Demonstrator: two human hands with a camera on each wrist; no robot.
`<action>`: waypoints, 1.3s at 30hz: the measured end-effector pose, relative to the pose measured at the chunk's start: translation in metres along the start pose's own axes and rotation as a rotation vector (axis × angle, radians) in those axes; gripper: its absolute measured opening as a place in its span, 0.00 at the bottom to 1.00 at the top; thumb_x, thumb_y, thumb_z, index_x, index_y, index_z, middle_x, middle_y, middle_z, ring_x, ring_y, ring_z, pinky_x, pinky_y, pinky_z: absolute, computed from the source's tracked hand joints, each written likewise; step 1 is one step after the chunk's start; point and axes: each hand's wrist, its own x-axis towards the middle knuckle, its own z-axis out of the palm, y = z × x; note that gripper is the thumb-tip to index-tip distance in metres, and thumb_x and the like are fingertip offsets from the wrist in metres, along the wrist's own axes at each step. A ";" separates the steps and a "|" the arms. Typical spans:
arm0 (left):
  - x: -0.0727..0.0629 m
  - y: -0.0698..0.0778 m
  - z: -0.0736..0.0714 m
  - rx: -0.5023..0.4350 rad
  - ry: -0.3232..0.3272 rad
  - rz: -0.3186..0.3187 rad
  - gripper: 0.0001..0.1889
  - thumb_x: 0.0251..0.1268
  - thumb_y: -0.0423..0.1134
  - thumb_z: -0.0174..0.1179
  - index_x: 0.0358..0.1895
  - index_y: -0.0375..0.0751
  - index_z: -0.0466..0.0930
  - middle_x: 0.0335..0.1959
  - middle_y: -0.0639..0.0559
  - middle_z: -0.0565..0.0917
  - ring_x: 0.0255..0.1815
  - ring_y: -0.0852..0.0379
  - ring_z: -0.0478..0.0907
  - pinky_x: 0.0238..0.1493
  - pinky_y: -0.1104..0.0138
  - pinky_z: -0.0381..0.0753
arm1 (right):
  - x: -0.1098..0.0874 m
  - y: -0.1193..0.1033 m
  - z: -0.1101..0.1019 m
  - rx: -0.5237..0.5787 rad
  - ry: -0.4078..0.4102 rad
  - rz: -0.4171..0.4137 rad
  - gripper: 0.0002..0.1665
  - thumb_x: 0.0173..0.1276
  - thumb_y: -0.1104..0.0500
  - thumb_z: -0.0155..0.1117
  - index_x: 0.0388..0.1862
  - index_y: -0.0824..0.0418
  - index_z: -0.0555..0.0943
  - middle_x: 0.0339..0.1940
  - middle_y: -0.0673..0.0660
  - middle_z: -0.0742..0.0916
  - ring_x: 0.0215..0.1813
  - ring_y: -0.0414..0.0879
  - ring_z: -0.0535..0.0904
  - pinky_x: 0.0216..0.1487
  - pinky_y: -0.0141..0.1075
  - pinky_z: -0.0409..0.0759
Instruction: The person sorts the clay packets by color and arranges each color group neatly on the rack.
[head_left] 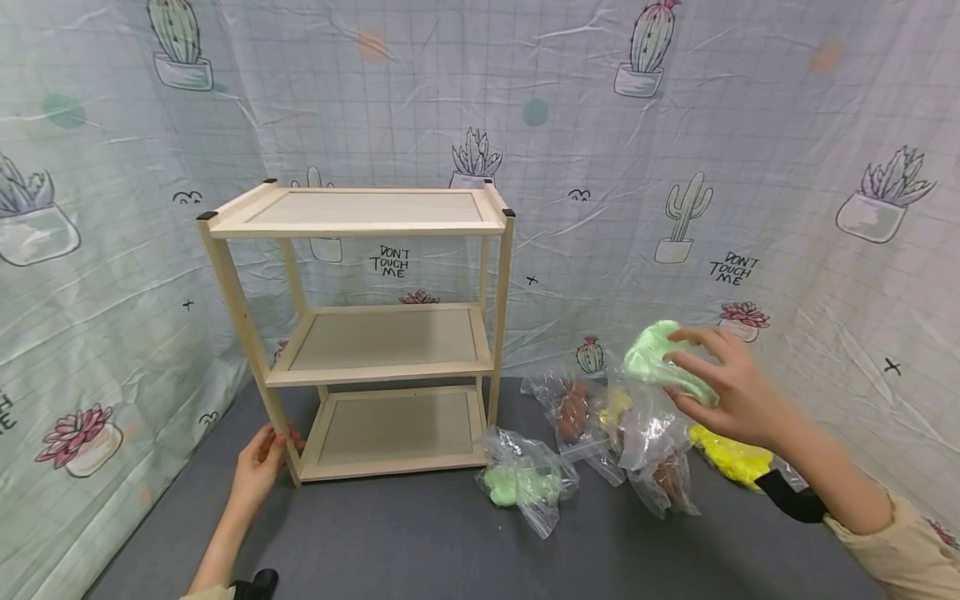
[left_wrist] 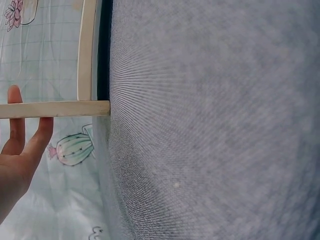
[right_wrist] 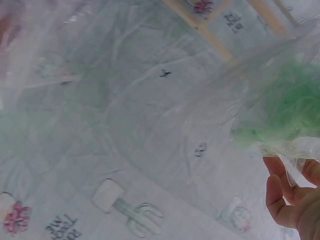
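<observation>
A three-tier wooden shelf [head_left: 382, 375] stands on the dark grey surface, left of centre. My left hand [head_left: 258, 462] holds the foot of its front left leg; in the left wrist view, fingers lie on both sides of that leg [left_wrist: 55, 109]. Off to the right, my right hand [head_left: 738, 387] grips a clear plastic bag with light green contents [head_left: 656, 354], raised above the other bags. The right wrist view has this bag [right_wrist: 285, 110] at its right edge, above the fingers. What the green contents are, I cannot tell.
Beside the shelf's right front foot lies another bag with green contents [head_left: 521, 483]. Further right are clear bags with brown contents [head_left: 573, 412] and a bright yellow bundle [head_left: 731, 457]. A cactus-print cloth [head_left: 570, 275] hangs behind and at both sides.
</observation>
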 end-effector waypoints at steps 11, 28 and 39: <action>-0.001 0.000 0.000 -0.002 -0.012 -0.010 0.12 0.69 0.34 0.41 0.47 0.53 0.70 0.34 0.68 0.79 0.36 0.73 0.78 0.35 0.79 0.75 | 0.077 0.002 -0.003 0.055 0.026 -0.017 0.29 0.67 0.40 0.44 0.38 0.65 0.79 0.50 0.66 0.78 0.49 0.59 0.69 0.44 0.51 0.65; 0.002 -0.002 0.003 0.034 0.021 -0.029 0.13 0.68 0.33 0.42 0.47 0.56 0.70 0.34 0.70 0.79 0.35 0.74 0.78 0.33 0.78 0.75 | 0.176 -0.009 0.005 0.059 0.122 -0.026 0.14 0.59 0.62 0.60 0.44 0.64 0.75 0.48 0.68 0.74 0.49 0.56 0.73 0.43 0.47 0.74; 0.003 -0.007 0.001 0.004 0.013 -0.012 0.14 0.68 0.32 0.42 0.48 0.56 0.70 0.34 0.67 0.80 0.36 0.74 0.78 0.32 0.78 0.75 | 0.217 -0.022 0.032 0.020 0.151 0.170 0.16 0.64 0.56 0.56 0.48 0.62 0.76 0.47 0.61 0.81 0.51 0.56 0.71 0.51 0.51 0.64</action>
